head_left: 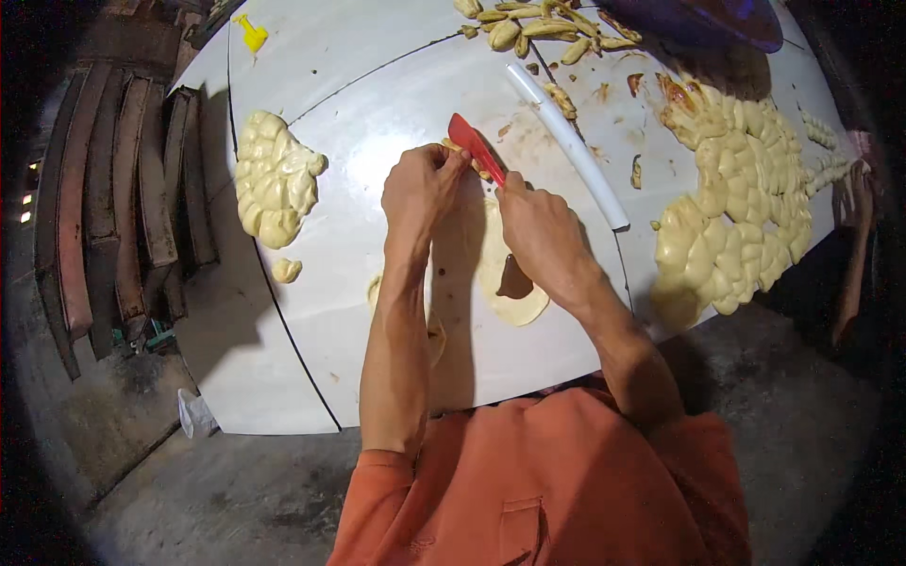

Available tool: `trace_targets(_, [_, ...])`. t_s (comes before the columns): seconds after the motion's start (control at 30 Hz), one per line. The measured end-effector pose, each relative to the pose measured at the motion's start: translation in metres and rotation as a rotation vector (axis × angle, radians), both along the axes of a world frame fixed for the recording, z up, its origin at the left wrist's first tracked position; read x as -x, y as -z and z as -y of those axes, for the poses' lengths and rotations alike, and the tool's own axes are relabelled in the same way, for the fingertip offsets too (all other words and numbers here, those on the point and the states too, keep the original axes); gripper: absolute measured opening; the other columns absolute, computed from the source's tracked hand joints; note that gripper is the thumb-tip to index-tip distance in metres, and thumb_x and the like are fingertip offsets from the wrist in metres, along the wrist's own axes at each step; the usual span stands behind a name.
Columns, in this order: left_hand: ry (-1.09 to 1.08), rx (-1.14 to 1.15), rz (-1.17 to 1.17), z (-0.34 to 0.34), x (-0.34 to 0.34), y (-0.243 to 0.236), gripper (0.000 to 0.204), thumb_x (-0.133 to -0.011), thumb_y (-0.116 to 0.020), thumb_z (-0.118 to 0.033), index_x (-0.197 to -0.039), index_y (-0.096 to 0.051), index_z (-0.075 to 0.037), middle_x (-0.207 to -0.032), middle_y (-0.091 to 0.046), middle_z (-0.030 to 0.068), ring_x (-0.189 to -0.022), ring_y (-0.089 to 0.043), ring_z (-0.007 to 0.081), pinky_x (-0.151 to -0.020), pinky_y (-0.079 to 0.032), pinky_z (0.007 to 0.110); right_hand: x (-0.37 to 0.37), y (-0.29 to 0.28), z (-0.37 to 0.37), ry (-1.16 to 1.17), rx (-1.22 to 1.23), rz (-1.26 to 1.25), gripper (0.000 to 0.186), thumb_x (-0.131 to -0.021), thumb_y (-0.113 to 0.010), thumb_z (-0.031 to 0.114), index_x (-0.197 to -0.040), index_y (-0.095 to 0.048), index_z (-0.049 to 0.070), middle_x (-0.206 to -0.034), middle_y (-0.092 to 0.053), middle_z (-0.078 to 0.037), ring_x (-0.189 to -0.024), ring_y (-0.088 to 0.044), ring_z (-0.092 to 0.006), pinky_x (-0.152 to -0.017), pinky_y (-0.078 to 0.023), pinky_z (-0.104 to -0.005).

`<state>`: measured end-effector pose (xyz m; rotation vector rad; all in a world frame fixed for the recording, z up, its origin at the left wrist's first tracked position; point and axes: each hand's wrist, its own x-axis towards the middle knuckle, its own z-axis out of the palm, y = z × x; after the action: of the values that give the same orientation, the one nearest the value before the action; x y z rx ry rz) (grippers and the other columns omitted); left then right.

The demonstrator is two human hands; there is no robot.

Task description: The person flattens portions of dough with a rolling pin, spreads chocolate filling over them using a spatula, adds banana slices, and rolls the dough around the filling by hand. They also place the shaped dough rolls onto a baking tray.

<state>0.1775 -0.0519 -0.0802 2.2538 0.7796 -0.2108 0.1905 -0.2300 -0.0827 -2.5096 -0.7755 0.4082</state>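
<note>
Near the middle of the white table point(359, 141), my right hand point(543, 226) grips a red knife-like tool point(472, 141), its broad end pointing up and left. My left hand point(423, 189) pinches a small yellowish-brown piece point(485, 174) that looks like banana, against the tool's edge; my fingers partly hide it. Below my hands lies a flattened round of pale dough point(514, 307) with a dark brown patch point(514, 278) on it. More flattened dough point(436, 341) shows partly behind my left forearm.
Dough lumps point(274, 179) lie at left, and a larger spread of dough balls point(746, 198) at right. A white tube point(576, 156) and peeled banana-like pieces point(547, 28) lie beyond my hands, near a purple basin point(731, 19). Another person's arm point(857, 236) is at the right edge.
</note>
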Motion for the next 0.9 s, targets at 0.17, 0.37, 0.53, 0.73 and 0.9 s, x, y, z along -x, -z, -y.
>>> trace_targets(0.17, [-0.02, -0.05, 0.053, 0.0, 0.003, 0.0, 0.046, -0.091, -0.066, -0.052, -0.098, -0.08, -0.009, -0.088, -0.077, 0.015, -0.082, -0.074, 0.0346, -0.074, -0.056, 0.042, 0.001, -0.003, 0.001, -0.006, 0.063, 0.053, 0.02, -0.105, -0.049, 0.015, -0.099, -0.052, -0.003, -0.072, -0.067, -0.024, -0.07, -0.07, -0.0456, -0.062, -0.057, -0.0529])
trace_targets(0.37, [-0.013, 0.017, 0.031, -0.002, 0.002, 0.0, 0.045, -0.088, -0.068, -0.05, -0.095, -0.08, -0.007, -0.084, -0.076, 0.0158, -0.079, -0.074, 0.0332, -0.075, -0.056, 0.041, -0.016, -0.001, 0.014, 0.075, -0.081, -0.197, 0.036, -0.106, -0.052, 0.031, -0.101, -0.058, -0.004, -0.067, -0.063, -0.026, -0.067, -0.066, -0.0467, -0.06, -0.049, -0.0554])
trace_targets(0.53, [-0.021, -0.031, 0.027, 0.001, 0.002, -0.001, 0.044, -0.087, -0.066, -0.047, -0.094, -0.08, -0.006, -0.084, -0.076, 0.0163, -0.081, -0.074, 0.0338, -0.075, -0.056, 0.041, -0.013, -0.009, 0.028, 0.108, -0.123, -0.195, 0.039, -0.106, -0.051, 0.034, -0.103, -0.06, -0.004, -0.067, -0.063, -0.028, -0.066, -0.065, -0.0473, -0.06, -0.05, -0.056])
trace_targets(0.73, [-0.003, -0.038, 0.01, -0.001, 0.004, 0.002, 0.046, -0.086, -0.065, -0.051, -0.093, -0.079, -0.007, -0.085, -0.076, 0.0154, -0.082, -0.074, 0.0343, -0.075, -0.056, 0.042, 0.006, -0.016, 0.03, 0.085, -0.06, -0.141, 0.035, -0.107, -0.049, 0.028, -0.103, -0.059, -0.005, -0.065, -0.062, -0.027, -0.065, -0.065, -0.0472, -0.058, -0.05, -0.055])
trace_targets(0.9, [-0.012, -0.052, 0.047, 0.003, 0.004, -0.002, 0.045, -0.087, -0.065, -0.05, -0.093, -0.08, -0.008, -0.085, -0.076, 0.0148, -0.083, -0.074, 0.0347, -0.075, -0.056, 0.041, 0.013, -0.014, 0.029, 0.051, -0.004, -0.053, 0.034, -0.107, -0.05, 0.027, -0.102, -0.059, -0.005, -0.066, -0.064, -0.026, -0.065, -0.068, -0.0442, -0.058, -0.054, -0.0521])
